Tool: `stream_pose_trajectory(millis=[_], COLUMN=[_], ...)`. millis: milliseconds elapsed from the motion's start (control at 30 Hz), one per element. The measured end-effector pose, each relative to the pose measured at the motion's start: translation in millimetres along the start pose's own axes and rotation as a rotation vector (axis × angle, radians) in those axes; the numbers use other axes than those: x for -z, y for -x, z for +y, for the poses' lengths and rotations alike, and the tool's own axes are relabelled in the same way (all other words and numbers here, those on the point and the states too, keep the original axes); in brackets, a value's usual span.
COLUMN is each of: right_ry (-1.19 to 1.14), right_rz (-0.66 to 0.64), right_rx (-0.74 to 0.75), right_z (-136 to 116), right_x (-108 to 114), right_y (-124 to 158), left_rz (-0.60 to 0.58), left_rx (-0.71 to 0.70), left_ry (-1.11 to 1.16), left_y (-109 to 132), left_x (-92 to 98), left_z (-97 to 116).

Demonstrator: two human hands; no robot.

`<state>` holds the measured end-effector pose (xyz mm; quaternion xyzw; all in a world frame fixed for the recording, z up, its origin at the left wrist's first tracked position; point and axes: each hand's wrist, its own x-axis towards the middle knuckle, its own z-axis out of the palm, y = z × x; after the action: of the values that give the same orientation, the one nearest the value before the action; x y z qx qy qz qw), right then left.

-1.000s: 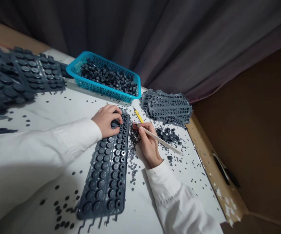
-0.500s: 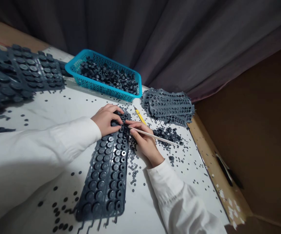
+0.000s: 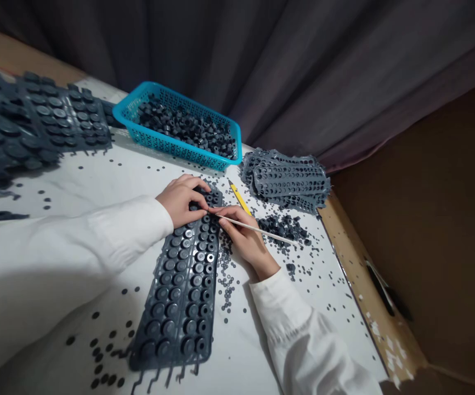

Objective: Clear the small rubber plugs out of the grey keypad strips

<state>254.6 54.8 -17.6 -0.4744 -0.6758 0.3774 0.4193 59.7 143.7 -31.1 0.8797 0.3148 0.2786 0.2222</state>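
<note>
A long dark moulded rubber sheet (image 3: pixel 180 296) with rows of round knobs lies on the white tabletop, its long side running away from me. At its far end my left hand (image 3: pixel 183 201) rests on the knobs, fingers bent, thumb and index fingertip closed on the sheet at one spot. My right hand (image 3: pixel 243 235) comes from the right with a thin white stick (image 3: pixel 270 234) held between thumb and fingers. Its fingertips meet those of my left hand over the knobs, hiding the stick's front end. Some knobs in the right-hand row show open centres.
A blue basket (image 3: pixel 180 149) full of small dark rubber parts stands behind the hands. Perforated rubber sheets (image 3: pixel 289 178) are stacked at right, near a yellow cutter or pencil-like tool (image 3: pixel 239 197) and a pile of loose pieces (image 3: pixel 287 227). More knobbed sheets (image 3: pixel 52 112) lie left. Small discs litter the table.
The thumb and index finger of my left hand have closed nearer to the right fingertips. The whole view has shifted slightly; the sheet and stick stay nearly in place.
</note>
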Motion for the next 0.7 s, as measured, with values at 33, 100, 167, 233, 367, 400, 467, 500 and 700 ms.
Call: stream_pose_trajectory(millis=[33,100,167,233,367,400,467,500,700], right_ry=[0.011,0.028,0.044,0.063,0.112,0.126,0.153,0.164,0.157], right_rz=[0.0,-0.002,-0.004,-0.003,-0.006,-0.007,-0.004,-0.002,0.002], right_rx=[0.003,0.01,0.013,0.02,0.062,0.072,0.087,0.092,0.075], right_z=[0.2,0.3,0.3,0.2,0.1,0.1,0.3,0.4,0.0], right_x=[0.0,-0.1,-0.1,-0.2,-0.3,-0.5,-0.8,-0.9,-0.3], right_y=[0.0,0.1,0.2,0.2,0.0,0.0,0.2,0.3,0.8], left_rz=[-0.003,-0.006,-0.004,-0.002,0.005,0.005,0.006,0.007,0.01], left_rx=[0.003,0.01,0.018,0.022,0.021,0.023,0.027,0.027,0.02], left_ry=[-0.001,-0.002,-0.003,-0.002,0.0,-0.001,-0.004,-0.006,-0.005], left_y=[0.0,0.0,0.1,0.2,0.3,0.3,0.2,0.2,-0.5], left_x=[-0.2,-0.3,-0.2,0.0,-0.1,-0.3,-0.7,-0.9,-0.5], left_z=[-0.2,-0.3,0.2,1.0,1.7,1.6,1.3,1.1,0.7])
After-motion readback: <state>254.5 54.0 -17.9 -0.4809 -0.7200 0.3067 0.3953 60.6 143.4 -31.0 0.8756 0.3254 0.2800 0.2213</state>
